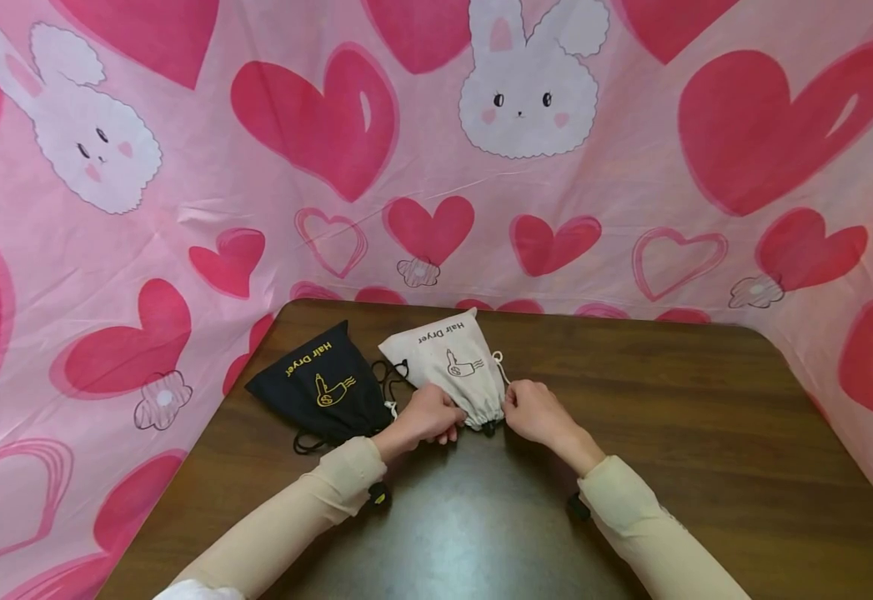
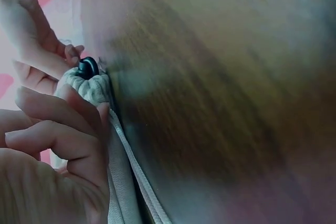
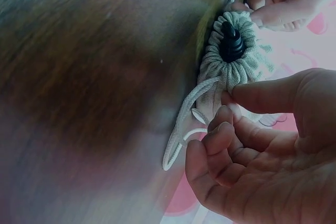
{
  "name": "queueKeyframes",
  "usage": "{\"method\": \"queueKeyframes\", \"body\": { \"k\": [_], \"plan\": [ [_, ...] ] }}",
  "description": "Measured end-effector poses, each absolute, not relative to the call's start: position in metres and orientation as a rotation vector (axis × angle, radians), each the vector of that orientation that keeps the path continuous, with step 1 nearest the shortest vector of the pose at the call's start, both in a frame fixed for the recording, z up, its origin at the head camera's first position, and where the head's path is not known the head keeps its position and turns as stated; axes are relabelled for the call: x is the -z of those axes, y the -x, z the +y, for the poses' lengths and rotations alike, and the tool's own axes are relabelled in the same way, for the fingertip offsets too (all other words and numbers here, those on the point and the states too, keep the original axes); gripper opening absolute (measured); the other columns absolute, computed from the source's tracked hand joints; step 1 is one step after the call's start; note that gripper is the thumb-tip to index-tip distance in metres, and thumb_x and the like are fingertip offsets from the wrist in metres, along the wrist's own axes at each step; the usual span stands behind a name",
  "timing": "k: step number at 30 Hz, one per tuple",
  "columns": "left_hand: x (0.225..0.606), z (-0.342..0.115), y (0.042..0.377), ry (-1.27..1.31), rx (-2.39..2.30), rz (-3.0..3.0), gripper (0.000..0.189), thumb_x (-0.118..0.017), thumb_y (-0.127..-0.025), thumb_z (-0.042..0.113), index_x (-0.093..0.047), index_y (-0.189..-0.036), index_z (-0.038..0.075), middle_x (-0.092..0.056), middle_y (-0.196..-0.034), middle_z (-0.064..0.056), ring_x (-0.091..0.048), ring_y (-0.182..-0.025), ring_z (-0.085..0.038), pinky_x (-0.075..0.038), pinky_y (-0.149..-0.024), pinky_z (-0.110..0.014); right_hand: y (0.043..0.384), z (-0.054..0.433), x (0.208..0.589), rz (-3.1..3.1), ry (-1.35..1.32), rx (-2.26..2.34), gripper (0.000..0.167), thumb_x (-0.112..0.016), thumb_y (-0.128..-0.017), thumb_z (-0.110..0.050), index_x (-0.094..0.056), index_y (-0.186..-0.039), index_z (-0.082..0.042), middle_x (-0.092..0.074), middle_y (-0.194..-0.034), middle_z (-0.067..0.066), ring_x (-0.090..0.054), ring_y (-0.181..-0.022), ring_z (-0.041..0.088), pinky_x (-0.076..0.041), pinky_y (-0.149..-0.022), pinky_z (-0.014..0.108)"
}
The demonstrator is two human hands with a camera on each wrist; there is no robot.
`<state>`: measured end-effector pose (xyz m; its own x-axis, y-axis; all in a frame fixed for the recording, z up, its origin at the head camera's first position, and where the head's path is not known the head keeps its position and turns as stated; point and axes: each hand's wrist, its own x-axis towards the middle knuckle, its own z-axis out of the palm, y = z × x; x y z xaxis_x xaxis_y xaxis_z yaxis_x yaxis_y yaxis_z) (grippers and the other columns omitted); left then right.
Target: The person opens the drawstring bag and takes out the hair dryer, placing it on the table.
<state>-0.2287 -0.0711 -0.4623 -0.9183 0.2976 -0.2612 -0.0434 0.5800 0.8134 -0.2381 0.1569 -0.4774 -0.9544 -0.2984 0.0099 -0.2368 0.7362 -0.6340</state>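
An off-white drawstring bag (image 1: 451, 371) printed "Hair Dryer" lies on the table, its gathered mouth towards me. My left hand (image 1: 430, 414) pinches the left side of that mouth. On the other side, my right hand (image 1: 537, 410) pinches the gathered cloth between thumb and forefinger, its other fingers curled. The mouth is drawn into small folds around a black ribbed piece (image 3: 232, 48) sticking out; the rest of the contents is hidden. A white drawstring (image 3: 181, 124) hangs in a loop beside the right fingers. Another length of white cord (image 2: 137, 169) runs below the left hand.
Left of the off-white bag lies a black drawstring bag (image 1: 308, 387) with yellow "Hair Dryer" print and loose black cords. Both lie on a dark brown wooden table (image 1: 669, 433). A pink cloth (image 1: 436, 175) with hearts and rabbits hangs around the table.
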Motion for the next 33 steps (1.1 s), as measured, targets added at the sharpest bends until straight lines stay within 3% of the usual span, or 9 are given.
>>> {"method": "queueKeyframes", "body": {
  "k": [21,28,33],
  "plan": [
    [0.464,-0.075,0.227,-0.239,-1.237,2.493,0.026,-0.069,-0.091,0.010,-0.074,-0.068,0.000,-0.055,-0.047,0.001,-0.046,-0.039,-0.012,-0.033,-0.039,-0.025,0.274,0.172,0.539,2.898,0.383,0.917,0.028,-0.061,-0.099,-0.022,-0.060,-0.072,-0.020,-0.056,-0.067,-0.003,-0.055,-0.058,0.017,-0.045,-0.052,0.037],
    [0.464,-0.076,0.225,-0.235,-1.238,2.498,0.027,-0.070,-0.091,0.011,-0.073,-0.066,0.001,-0.054,-0.046,0.002,-0.045,-0.039,-0.011,-0.033,-0.039,-0.025,0.252,0.166,0.507,2.904,0.441,0.965,0.026,-0.061,-0.099,-0.017,-0.059,-0.074,-0.016,-0.054,-0.069,0.001,-0.053,-0.059,0.019,-0.044,-0.053,0.035],
    [0.464,-0.076,0.224,-0.221,-1.224,2.494,0.028,-0.069,-0.091,0.012,-0.073,-0.065,0.001,-0.054,-0.046,0.002,-0.046,-0.040,-0.012,-0.033,-0.040,-0.025,0.252,0.168,0.511,2.908,0.463,0.972,0.026,-0.060,-0.101,-0.019,-0.058,-0.075,-0.015,-0.053,-0.070,0.001,-0.051,-0.060,0.019,-0.042,-0.052,0.036]
  ]
}}
